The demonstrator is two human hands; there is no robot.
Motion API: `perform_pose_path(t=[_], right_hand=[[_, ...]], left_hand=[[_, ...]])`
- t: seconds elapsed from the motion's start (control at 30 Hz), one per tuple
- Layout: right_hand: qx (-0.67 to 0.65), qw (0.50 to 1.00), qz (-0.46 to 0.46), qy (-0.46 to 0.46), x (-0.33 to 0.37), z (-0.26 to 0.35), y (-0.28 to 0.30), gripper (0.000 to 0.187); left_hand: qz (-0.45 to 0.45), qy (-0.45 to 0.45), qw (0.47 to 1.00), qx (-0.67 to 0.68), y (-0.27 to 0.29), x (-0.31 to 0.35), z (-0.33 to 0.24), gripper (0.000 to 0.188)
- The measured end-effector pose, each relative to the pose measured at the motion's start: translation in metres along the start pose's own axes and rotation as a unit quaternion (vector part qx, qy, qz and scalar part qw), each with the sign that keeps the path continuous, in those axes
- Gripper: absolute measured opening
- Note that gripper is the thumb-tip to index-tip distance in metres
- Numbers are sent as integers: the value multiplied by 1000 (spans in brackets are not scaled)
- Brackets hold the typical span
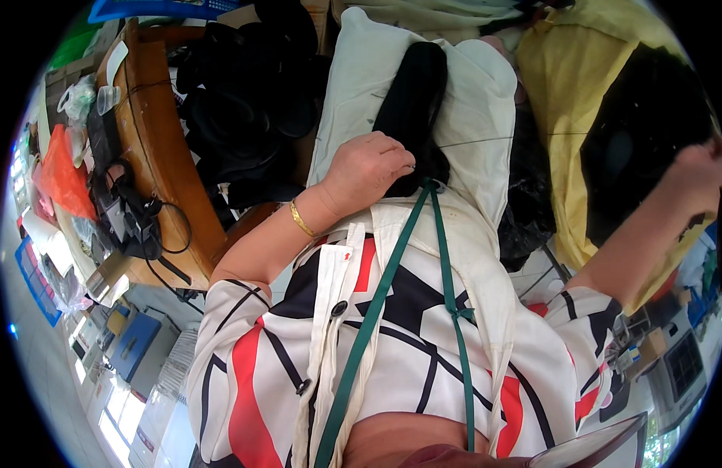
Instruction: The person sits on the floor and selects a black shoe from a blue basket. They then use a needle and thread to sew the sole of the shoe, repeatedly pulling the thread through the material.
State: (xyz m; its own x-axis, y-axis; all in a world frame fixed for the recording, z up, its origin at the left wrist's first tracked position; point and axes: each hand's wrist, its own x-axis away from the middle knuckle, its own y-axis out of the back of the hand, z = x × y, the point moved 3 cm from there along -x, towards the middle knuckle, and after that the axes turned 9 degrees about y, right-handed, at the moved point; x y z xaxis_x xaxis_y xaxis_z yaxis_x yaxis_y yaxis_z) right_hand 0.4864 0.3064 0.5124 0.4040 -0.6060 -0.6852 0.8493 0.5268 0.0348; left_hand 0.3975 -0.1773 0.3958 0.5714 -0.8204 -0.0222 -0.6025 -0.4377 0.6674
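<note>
A long black cloth piece (412,93), shaped somewhat like a shoe, lies over the white cloth (349,78) on my lap. My left hand (369,173) is closed on its near end, with the fingers bent and the thumb side pressed together. From the black piece a thin dark thread (478,143) stretches to the right across the white cloth. Far out at the right rim, my right hand (698,178) is raised, closed and blurred. What it pinches is too smeared to make out. Green apron straps (380,304) hang down my front.
Several black shoe-like pieces (244,117) are heaped at the left, beside a wooden table edge (154,156). At the right stands a yellow sack (564,101) with black material (642,132) in it. Black plastic (529,203) lies between the sack and my lap.
</note>
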Motion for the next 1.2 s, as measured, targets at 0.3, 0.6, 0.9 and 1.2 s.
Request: perform_pose_path(t=[0.3,0.6,0.9,1.2], right_hand=[[593,764,141,212,37,13,-31,16],[12,910,253,-329,155,20,-108,22],[-29,773,574,-270,270,91,-169,13],[-6,778,581,-239,275,95,-169,13]], left_hand=[[8,19,1000,1,2,0,1,13],[-3,72,997,-11,-2,0,-2,16],[-38,64,995,-60,-1,6,-4,20],[-73,38,995,-62,-3,11,-3,22]])
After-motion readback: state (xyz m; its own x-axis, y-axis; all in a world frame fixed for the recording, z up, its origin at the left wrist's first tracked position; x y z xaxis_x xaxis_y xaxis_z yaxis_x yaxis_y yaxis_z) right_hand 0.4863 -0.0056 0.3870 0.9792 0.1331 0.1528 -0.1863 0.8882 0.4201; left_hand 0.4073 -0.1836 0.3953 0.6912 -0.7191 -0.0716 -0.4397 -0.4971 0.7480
